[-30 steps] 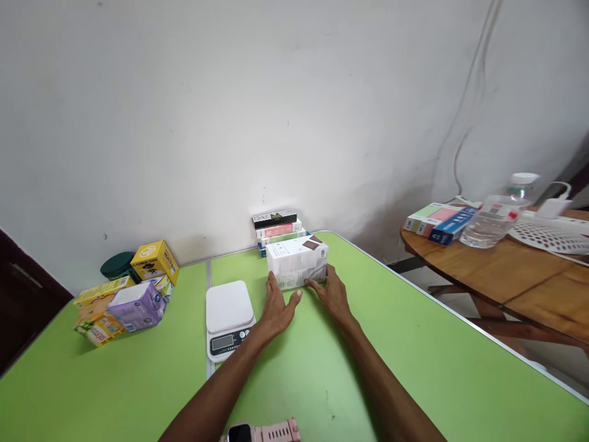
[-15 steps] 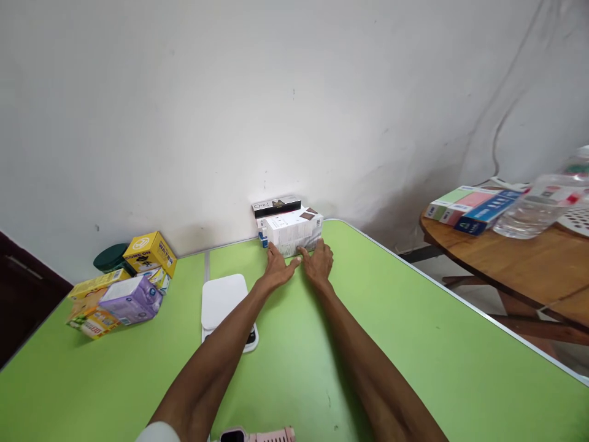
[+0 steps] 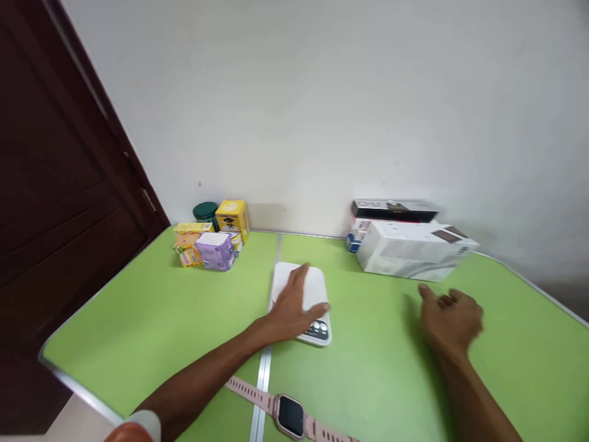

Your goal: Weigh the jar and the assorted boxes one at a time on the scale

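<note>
My left hand [image 3: 294, 309] is above the white kitchen scale [image 3: 313, 288], thumb and fingers spread and holding nothing. Whether it touches the scale I cannot tell. Part of the platform and button panel is covered by the hand. My right hand [image 3: 451, 316] is empty and slightly blurred, its fingers loosely curled and the thumb apart. It is in front of a large white box [image 3: 405, 250] with dark squares printed on one end, clear of it. A long black-and-white box [image 3: 394, 210] lies behind that one, with a small blue-and-white box [image 3: 353, 242] at the left.
A pink smartwatch [image 3: 291, 415] lies near me on the green table [image 3: 363, 368]. At the back left stand a yellow box [image 3: 232, 218], a purple carton [image 3: 215, 250], an orange-yellow box [image 3: 190, 242] and a green-lidded jar [image 3: 205, 212]. A dark door [image 3: 59, 184] is further left.
Both hands have let go of the white box. My left hand has moved left over the scale; my right has drawn back from the box. The view has turned left.
</note>
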`<state>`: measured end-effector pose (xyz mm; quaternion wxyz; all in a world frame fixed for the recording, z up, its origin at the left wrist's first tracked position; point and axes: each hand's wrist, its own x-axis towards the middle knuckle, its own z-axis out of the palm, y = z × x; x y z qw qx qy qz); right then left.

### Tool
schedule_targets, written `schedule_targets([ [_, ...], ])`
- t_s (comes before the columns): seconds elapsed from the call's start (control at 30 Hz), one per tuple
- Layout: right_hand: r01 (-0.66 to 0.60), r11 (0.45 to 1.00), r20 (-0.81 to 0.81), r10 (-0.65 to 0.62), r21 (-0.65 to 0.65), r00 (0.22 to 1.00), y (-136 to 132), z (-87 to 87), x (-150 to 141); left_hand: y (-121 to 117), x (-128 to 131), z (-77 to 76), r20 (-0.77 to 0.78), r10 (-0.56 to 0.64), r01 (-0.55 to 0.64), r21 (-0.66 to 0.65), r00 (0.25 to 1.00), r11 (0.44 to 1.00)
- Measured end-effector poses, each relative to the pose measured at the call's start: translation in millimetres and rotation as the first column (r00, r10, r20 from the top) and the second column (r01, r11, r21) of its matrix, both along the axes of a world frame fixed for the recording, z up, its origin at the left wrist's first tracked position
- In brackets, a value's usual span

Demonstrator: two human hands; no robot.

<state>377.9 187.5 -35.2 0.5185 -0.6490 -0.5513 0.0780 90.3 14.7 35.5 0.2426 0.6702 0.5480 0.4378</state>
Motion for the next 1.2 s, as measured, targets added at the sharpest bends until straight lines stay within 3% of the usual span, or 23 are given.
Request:
schedule_targets([
  [0.07,-0.024,0.998,-0.057,0.022,-0.051,0.998,-17,-2.6,-2,-27,-58,-15.1,0.024,0.291,-0.292,0.082,0.956,0.953],
  [0.13,-0.083,0.992,-0.097,0.073,-0.096,0.993,-39,6.5,-13,-47,-120,-26.5,0.068,0.591,-0.595,0.142,0.803,0.791],
  [0.2,-0.141,0.989,-0.121,0.134,-0.048,0.983,-66,28.1,-40,-60,-176,-33.0,0.104,0.753,-0.757,0.183,0.65,0.628],
  [0.23,-0.17,0.985,-0.131,0.17,0.007,0.977,-79,42.3,-59,-64,-199,-34.7,0.114,0.776,-0.781,0.182,0.62,0.597],
  [0.27,-0.218,0.972,-0.122,0.227,0.085,0.966,-92,57.5,-83,-66,-217,-35.8,0.124,0.773,-0.781,0.166,0.622,0.602],
  [0.33,-0.399,0.894,-0.058,0.418,0.206,0.907,-117,85.9,-140,-66,-237,-37.2,0.126,0.736,-0.746,0.138,0.665,0.651],
  [0.43,-0.722,0.663,-0.089,0.746,0.199,0.66,-140,108.4,-240,-59,-240,-40.5,0.087,0.686,-0.691,0.129,0.723,0.711],
  [0.5,-0.82,0.551,-0.158,0.833,0.154,0.53,-143,106.4,-303,-54,-235,-43.9,0.073,0.682,-0.685,0.123,0.728,0.718],
  [0.6,-0.85,0.522,-0.246,0.836,0.075,0.491,-132,90.6,-374,-48,-233,-49.8,0.102,0.676,-0.684,0.101,0.73,0.723],
  [0.67,-0.85,0.523,-0.269,0.828,0.055,0.492,-122,80.6,-403,-47,-236,-53.3,0.097,0.668,-0.674,0.096,0.738,0.732],
  [0.8,-0.822,0.569,-0.284,0.793,0.028,0.539,-115,71.6,-420,-47,-242,-55.9,0.038,0.692,-0.691,0.102,0.721,0.715],
  [0.97,-0.791,0.608,-0.233,0.761,-0.069,0.605,-134,75.0,-402,-52,-240,-48.0,-0.004,0.721,-0.718,0.096,0.693,0.69],
  [1.07,-0.778,0.614,-0.234,0.743,-0.131,0.626,-154,88.2,-381,-57,-231,-38.3,0.017,0.687,-0.686,0.088,0.726,0.722],
  [1.2,-0.801,0.586,-0.266,0.758,-0.121,0.595,-182,120.1,-337,-71,-203,-18.8,0.051,0.58,-0.581,0.14,0.813,0.802],
])
